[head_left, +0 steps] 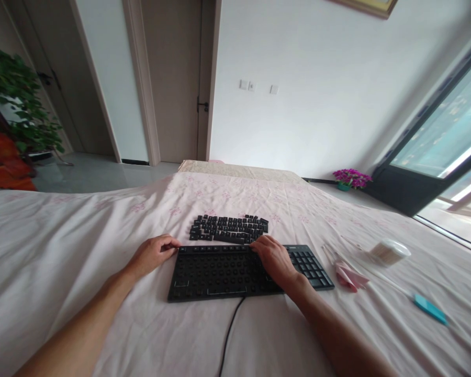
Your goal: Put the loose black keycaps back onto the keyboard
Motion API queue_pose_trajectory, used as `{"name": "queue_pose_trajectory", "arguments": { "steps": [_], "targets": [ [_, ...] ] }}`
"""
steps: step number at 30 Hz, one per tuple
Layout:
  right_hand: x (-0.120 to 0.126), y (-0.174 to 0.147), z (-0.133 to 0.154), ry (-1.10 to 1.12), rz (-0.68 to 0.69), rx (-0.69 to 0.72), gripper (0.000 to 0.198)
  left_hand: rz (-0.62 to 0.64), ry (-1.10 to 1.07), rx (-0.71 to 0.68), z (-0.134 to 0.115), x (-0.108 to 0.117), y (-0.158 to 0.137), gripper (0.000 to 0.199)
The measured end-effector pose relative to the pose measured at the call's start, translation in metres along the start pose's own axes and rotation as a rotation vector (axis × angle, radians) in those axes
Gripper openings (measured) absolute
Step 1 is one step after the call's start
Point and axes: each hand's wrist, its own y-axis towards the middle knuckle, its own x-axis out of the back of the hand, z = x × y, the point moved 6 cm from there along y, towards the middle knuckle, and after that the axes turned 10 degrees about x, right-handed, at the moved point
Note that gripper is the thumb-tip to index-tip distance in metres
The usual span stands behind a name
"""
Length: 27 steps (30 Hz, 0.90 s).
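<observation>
A black keyboard [215,272] lies on the pink-white bedsheet, its main block bare of keycaps; the function row and number pad still carry theirs. My left hand [155,255] is closed at the far left corner of the keyboard, thumb and fingers pinching its edge. Over the right part of the bare block rests my right hand [273,259], fingers curled, tips at the function row; whatever lies between them is hidden. Just beyond the keyboard, loose black keycaps [231,226] are laid out in rows. A black cable [231,327] runs from the near edge toward me.
On the right of the sheet [141,335] lie a clear round container of cotton swabs [390,252], a pink cloth [349,275], thin pale sticks and a teal-handled brush [430,309]. Farther off are a pot of magenta flowers [351,179], a door [172,78] and a leafy plant [13,99].
</observation>
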Motion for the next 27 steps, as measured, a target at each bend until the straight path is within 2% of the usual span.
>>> {"name": "queue_pose_trajectory", "arguments": {
  "steps": [17,27],
  "targets": [
    [-0.005,0.004,0.010,-0.139,0.131,0.028,0.021,-0.002,-0.005,-0.007,0.000,0.000,0.000,0.022],
    [-0.008,-0.014,0.022,-0.139,0.068,-0.017,0.049,-0.005,-0.009,-0.003,0.001,0.000,0.001,0.022]
  ]
}}
